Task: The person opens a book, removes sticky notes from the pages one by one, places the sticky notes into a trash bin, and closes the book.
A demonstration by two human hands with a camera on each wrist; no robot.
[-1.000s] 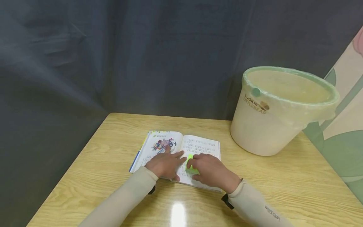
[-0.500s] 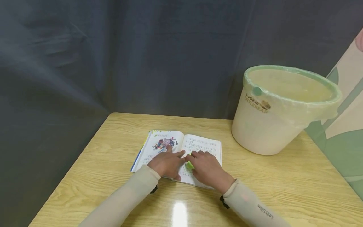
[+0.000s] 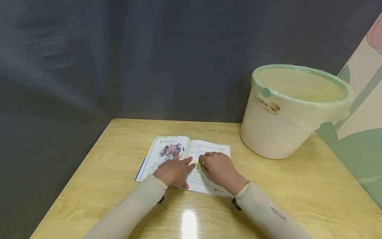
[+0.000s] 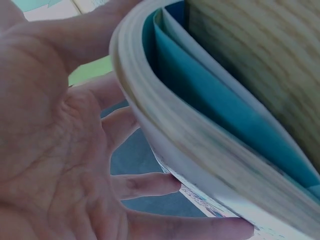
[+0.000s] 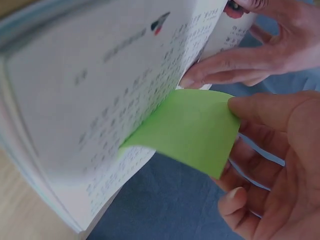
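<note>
An open book [image 3: 213, 182] with printed pages and a colour picture lies on the wooden table. My left hand [image 3: 173, 171] rests on it near the fold, its fingers spread and straight. The left wrist view shows that palm [image 4: 50, 145] beside the book's thick page edges [image 4: 165, 110]. My right hand [image 3: 220, 170] pinches the free edge of a bright green sticky note [image 5: 192, 125] between thumb and fingers. The note bends up off the right-hand page, its far edge still against the paper. From the head view, the hand hides most of it.
A large cream bucket [image 3: 271, 132] with a pale green rim stands at the table's back right. Dark cloth [image 3: 179, 59] hangs behind and to the left of the table [image 3: 98, 186]. A patterned wall panel [image 3: 358, 149] is on the right.
Over the page, my right hand has shifted left, then slightly up. The green note, broadly visible earlier, has bent up and now shows only a small part in the head view. The left hand stays.
</note>
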